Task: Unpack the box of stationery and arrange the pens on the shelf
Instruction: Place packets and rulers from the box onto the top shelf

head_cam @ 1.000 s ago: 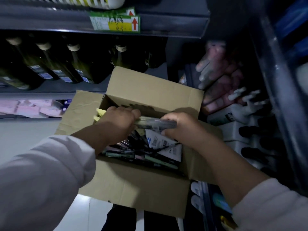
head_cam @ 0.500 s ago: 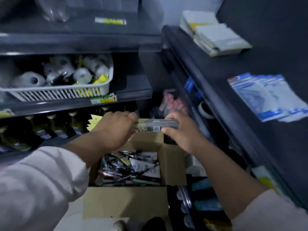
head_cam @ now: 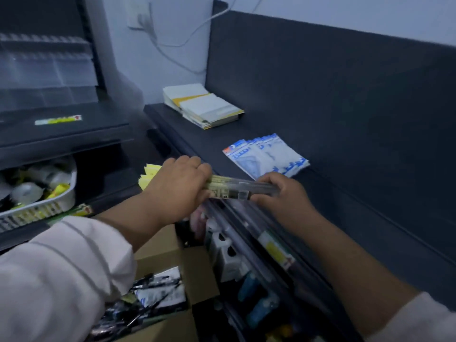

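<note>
Both hands' fingers (head_cam: 272,178) around pen pack (head_cam: 235,189)

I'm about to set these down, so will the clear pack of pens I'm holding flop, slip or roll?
Probably stiff: the pen pack spans straight between the left hand and right hand without sagging. Its clear glossy wrap may slide on the smooth dark shelf. Bundled, it seems unlikely to roll.

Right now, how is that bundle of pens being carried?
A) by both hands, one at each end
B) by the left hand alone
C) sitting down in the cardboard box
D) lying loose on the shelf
A: the left hand grips one end of the bundle of pens and the right hand grips the other, near the front edge of the dark shelf.
</note>
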A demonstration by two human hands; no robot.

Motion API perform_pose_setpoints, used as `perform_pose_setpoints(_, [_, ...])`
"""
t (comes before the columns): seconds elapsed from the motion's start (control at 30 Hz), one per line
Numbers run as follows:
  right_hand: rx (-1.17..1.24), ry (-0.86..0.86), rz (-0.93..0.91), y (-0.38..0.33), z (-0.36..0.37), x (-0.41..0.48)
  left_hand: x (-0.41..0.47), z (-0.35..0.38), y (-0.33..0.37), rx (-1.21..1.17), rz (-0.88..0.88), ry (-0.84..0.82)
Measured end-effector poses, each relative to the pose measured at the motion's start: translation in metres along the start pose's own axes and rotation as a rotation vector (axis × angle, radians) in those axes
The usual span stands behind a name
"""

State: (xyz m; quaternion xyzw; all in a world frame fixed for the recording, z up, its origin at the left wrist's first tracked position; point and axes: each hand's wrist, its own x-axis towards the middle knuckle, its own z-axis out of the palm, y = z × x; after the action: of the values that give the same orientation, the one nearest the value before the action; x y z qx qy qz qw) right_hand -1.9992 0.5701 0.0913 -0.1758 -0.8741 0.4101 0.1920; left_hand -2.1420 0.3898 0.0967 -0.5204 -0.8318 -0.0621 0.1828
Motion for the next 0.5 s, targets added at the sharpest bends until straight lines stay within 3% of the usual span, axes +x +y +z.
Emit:
perform_pose_setpoints(0.27, [-0.190, 0.066, 0.215, 0.077, -0.123, -0.063, 0.072, 0.023, 0.136, -0.168, 0.200, -0.116])
perform_pose_setpoints(0.5, [-0.259, 0.108, 0.355, 0.141, -0.177, -0.110, 0.114, 0.052, 0.234, -0.113, 0.277, -0.238])
